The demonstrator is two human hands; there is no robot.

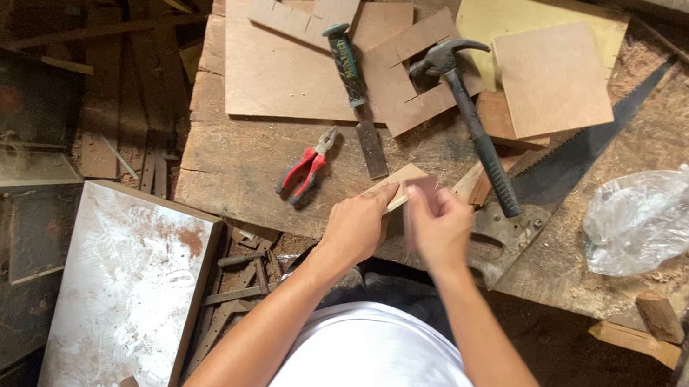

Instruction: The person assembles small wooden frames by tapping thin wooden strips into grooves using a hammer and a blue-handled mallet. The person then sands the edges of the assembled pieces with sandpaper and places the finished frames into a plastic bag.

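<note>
At the near edge of the workbench [253, 177], a small wood piece [404, 180] is held between both hands. The left hand [355, 224] is closed on its near left end, and the right hand [439, 227] is closed over its right side, so that much of the piece is hidden; its full shape cannot be told, though it seems flat and thin. Just left of the hands, red-handled pliers [304, 174] are laid on the bench. Just right of them, a hammer [471, 117] is rested across a handsaw [555, 179], its head pointed far. Farther off, a chisel [357, 97] is laid over plywood sheets [290, 71], one of them cut with a square hole. At the right, a plastic bag [647, 219] is seen.
</note>
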